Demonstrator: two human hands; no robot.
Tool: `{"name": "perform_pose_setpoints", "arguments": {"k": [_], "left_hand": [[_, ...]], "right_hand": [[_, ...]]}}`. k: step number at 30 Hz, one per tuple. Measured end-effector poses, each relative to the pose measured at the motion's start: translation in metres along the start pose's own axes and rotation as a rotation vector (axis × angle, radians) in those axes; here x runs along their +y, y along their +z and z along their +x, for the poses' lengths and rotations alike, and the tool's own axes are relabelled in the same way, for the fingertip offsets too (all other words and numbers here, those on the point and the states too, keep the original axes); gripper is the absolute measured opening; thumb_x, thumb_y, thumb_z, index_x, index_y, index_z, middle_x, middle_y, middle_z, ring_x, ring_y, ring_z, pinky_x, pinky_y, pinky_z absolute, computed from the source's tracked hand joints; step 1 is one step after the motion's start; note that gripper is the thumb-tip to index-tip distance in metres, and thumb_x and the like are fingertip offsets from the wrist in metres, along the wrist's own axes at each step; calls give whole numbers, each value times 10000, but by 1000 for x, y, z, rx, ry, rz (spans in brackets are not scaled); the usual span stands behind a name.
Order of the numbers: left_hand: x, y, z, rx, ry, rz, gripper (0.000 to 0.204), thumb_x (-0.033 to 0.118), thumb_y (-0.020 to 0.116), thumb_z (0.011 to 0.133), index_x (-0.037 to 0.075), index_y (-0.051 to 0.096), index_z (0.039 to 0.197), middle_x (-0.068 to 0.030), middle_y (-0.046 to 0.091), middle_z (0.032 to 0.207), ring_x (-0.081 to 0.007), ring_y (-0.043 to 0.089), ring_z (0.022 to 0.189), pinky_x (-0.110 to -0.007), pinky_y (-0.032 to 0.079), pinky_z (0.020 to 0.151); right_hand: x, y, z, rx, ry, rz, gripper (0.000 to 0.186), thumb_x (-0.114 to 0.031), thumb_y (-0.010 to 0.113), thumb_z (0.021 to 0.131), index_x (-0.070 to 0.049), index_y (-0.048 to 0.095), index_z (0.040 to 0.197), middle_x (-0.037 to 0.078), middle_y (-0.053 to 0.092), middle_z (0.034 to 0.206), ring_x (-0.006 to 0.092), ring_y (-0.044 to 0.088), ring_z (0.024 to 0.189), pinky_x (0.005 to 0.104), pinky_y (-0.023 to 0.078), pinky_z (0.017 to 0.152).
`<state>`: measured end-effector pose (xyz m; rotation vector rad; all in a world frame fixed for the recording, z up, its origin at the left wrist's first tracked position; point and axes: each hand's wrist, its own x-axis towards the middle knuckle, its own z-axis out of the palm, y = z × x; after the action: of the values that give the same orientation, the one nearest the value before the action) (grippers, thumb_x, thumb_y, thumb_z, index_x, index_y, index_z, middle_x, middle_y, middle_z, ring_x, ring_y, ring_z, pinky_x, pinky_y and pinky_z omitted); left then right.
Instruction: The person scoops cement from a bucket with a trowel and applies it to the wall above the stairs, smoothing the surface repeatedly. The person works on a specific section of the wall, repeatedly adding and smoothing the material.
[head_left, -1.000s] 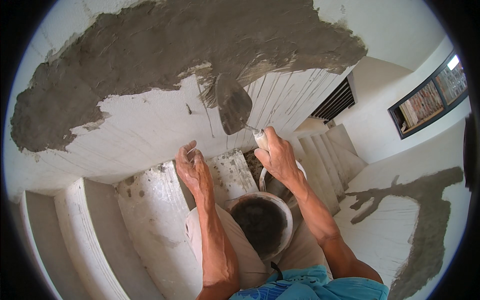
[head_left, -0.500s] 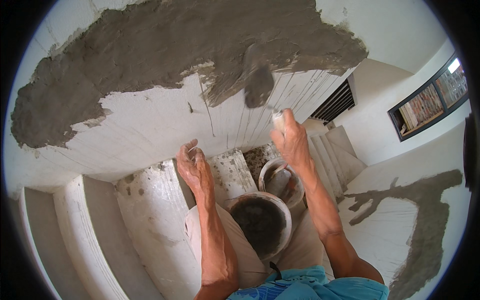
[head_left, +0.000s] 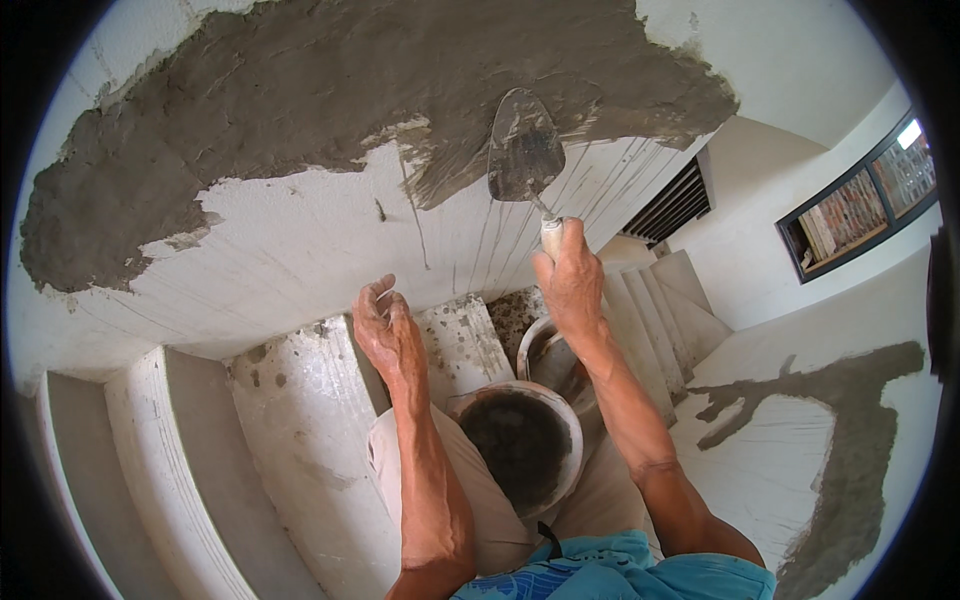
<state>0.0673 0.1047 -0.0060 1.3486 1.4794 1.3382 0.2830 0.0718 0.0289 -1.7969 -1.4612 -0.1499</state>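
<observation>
My right hand (head_left: pixel 572 283) is closed round the pale handle of a trowel (head_left: pixel 526 150). The rounded, mortar-smeared blade lies over the lower edge of a wide patch of grey mortar (head_left: pixel 300 95) on the white wall; I cannot tell whether it touches. My left hand (head_left: pixel 388 325) hangs in the air over the steps, empty, with its fingers slightly curled and apart. Between my knees stands a bucket (head_left: pixel 574 450) holding dark wet mortar (head_left: pixel 515 445). Behind it is a second bucket (head_left: pixel 530 340), partly hidden by my right forearm.
Pale stairs (head_left: pixel 300 430) with dark splashes run down the left side. More steps (head_left: pixel 640 320) rise at the right, by a dark slatted opening (head_left: pixel 668 205). A dark-framed window (head_left: pixel 860 205) is set in the far right wall. Another grey patch (head_left: pixel 860 450) marks the right wall.
The trowel was blurred by motion and now shows sharply, its blade turned with its broad face in view. My right hand has shifted slightly left. My left hand has barely moved.
</observation>
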Motion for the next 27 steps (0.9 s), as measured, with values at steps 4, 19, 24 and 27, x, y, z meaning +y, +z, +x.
{"name": "perform_pose_setpoints", "arguments": {"k": [4,19,24,27], "left_hand": [[-2,0,0,-3,-9,14,251,61,550,957,2,645,1182,-183,630,1161,-297,664,1008,-431,553,838],[3,1,-1,10,-16,19,257,58,545,948,2,653,1175,-196,626,1148,-309,667,998,-431,553,829],[2,0,0,6,-44,-23,258,58,550,947,9,654,1178,-191,622,1143,-302,663,1006,-430,554,832],[2,0,0,8,-32,9,256,58,547,949,10,656,1176,-186,624,1140,-298,662,1008,-431,553,836]], "right_hand": [[1,13,-6,-36,11,-72,334,-36,680,809,24,415,1003,260,578,827,471,632,750,531,516,637],[-3,-9,-20,-84,115,113,317,-52,654,829,13,423,1037,274,595,814,496,621,743,545,483,634],[-3,9,-13,-80,53,46,321,-61,655,838,11,418,1041,266,601,830,485,625,754,540,494,642],[6,19,-33,-165,-7,-19,332,-66,663,832,10,418,1044,259,603,835,482,628,764,536,502,653]]}}
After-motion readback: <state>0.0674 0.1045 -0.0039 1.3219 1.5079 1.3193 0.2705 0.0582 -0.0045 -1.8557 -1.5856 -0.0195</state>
